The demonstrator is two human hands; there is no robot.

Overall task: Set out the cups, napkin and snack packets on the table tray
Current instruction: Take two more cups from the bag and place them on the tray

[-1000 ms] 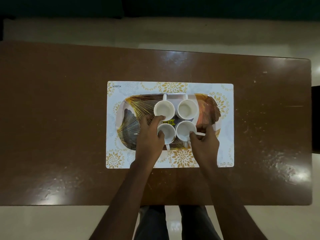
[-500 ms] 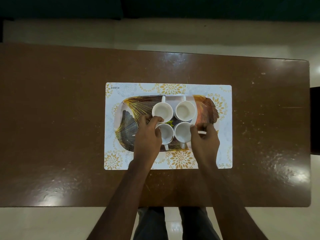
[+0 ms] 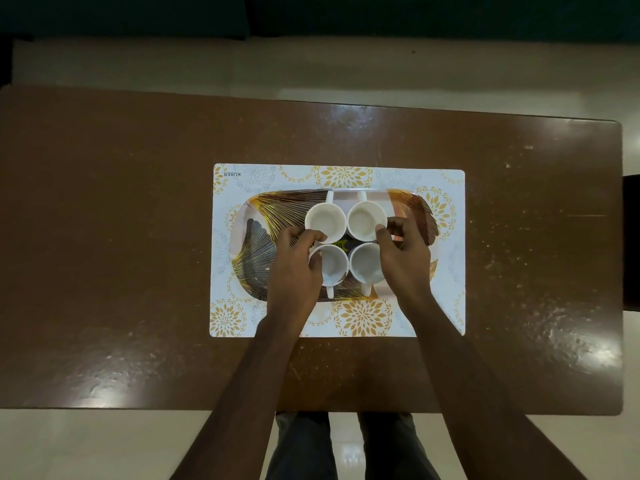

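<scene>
Several white cups stand close together on a leaf-patterned tray (image 3: 256, 233). They are the far-left cup (image 3: 323, 221), far-right cup (image 3: 365, 220), near-left cup (image 3: 334, 266) and near-right cup (image 3: 363, 265). A bit of a dark and yellow snack packet (image 3: 341, 243) shows between them. My left hand (image 3: 298, 271) curls round the left rim of the near-left cup, and its fingertips reach the far-left cup. My right hand (image 3: 405, 258) pinches the right rim of the far-right cup and covers part of the near-right cup. No napkin can be made out.
The tray lies on a white placemat (image 3: 242, 178) with gold flowers, in the middle of a brown table (image 3: 104, 237). A dark chair (image 3: 632, 240) stands at the table's right end. My legs (image 3: 304, 445) are below the near edge.
My right hand has moved from the right side of the near-right cup up to the far-right cup's rim. My left hand has stayed at the near-left cup, its fingers reaching slightly farther.
</scene>
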